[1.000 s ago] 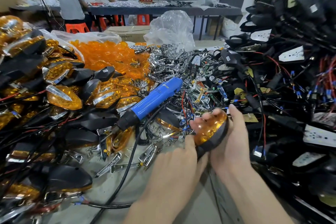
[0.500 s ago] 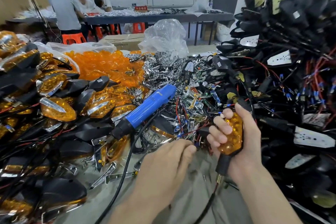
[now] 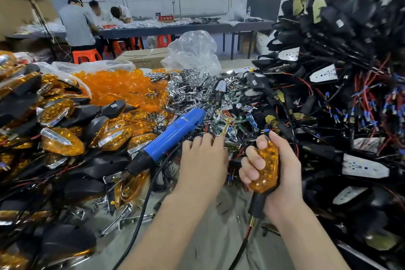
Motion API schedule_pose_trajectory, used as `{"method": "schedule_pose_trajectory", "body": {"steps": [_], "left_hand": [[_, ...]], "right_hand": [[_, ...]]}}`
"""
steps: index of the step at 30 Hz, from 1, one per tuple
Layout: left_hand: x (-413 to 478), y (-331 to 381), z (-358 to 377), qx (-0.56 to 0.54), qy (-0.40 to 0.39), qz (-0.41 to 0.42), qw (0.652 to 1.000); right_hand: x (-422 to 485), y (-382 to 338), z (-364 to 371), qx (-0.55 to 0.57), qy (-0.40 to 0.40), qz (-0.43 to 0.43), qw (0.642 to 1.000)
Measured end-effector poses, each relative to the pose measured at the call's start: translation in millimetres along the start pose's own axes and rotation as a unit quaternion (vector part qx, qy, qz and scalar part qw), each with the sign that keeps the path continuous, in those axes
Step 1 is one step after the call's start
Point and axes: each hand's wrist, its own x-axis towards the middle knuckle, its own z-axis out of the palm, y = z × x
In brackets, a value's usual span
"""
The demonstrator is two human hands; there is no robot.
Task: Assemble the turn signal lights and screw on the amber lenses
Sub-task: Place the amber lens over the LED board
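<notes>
A light [image 3: 266, 167] with its amber lens [image 3: 268, 160] already fitted is held in the right hand [image 3: 285, 173], above the front part of the bench [image 3: 214, 241]. The fingers [image 3: 252, 161] are curled over the lens and the thumb is laid along its upper edge. The black stem [image 3: 257, 206] of the light is pointed down, and a wire [image 3: 243, 245] hangs from it.

The left hand [image 3: 203, 160] is stretched forward, just left of the light and apart from it. Its fingertips [image 3: 207, 138] are placed in the heap of small chrome parts [image 3: 188, 90]. The thumb is hidden under the hand, so it cannot be told whether something is pinched.

A blue screwdriver [image 3: 175, 136] is laid tilted on the heap, just beside the left hand, with its black end lower left. Its black cable [image 3: 140, 215] runs down over the bench to the lower edge.

Many finished lights [image 3: 61, 142] are piled on the left. Behind them loose lenses [image 3: 118, 87] are heaped in orange, and a clear plastic bag [image 3: 195, 52] is seen behind the chrome parts. On the right black housings [image 3: 328, 28] with red and black wires are stacked high.

Far behind, three persons [image 3: 76, 24] are seen at another bench, with orange stools [image 3: 86, 55] near them.
</notes>
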Motion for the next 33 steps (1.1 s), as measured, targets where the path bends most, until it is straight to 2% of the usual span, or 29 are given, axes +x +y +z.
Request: {"method": "schedule_pose_trajectory", "body": {"steps": [3, 6, 10, 16, 20, 24, 29, 33], "left_hand": [[21.9, -0.2, 8.1, 0.094, -0.072, 0.035, 0.992], [27.0, -4.5, 9.9, 0.107, -0.062, 0.044, 0.991], [21.4, -10.0, 10.4, 0.073, -0.041, 0.052, 0.995], [11.8, -17.8, 8.7, -0.032, -0.02, 0.028, 0.999], [7.1, -24.9, -3.4, -0.068, 0.039, 0.016, 0.997], [-8.1, -35.9, -22.8, -0.206, 0.129, -0.057, 0.968], [-40.9, -34.9, -22.0, -0.23, 0.228, -0.107, 0.94], [-47.2, -35.6, -19.7, -0.337, 0.266, -0.195, 0.882]], "right_hand": [[-0.5, -0.8, 0.1, 0.002, 0.016, -0.001, 1.0], [-1.3, -2.2, -0.1, 0.002, 0.01, 0.005, 1.0], [-2.0, -1.5, 0.0, -0.005, 0.008, 0.011, 1.0], [-2.8, 1.8, 2.4, -0.019, 0.018, 0.022, 0.999], [-2.8, 1.7, 3.4, -0.031, 0.035, 0.026, 0.999], [-3.6, 5.5, 5.5, -0.063, 0.021, 0.042, 0.997], [-3.8, 17.6, 11.4, -0.161, 0.005, 0.085, 0.983], [-4.2, 24.0, 12.0, -0.221, 0.008, 0.103, 0.97]]}}
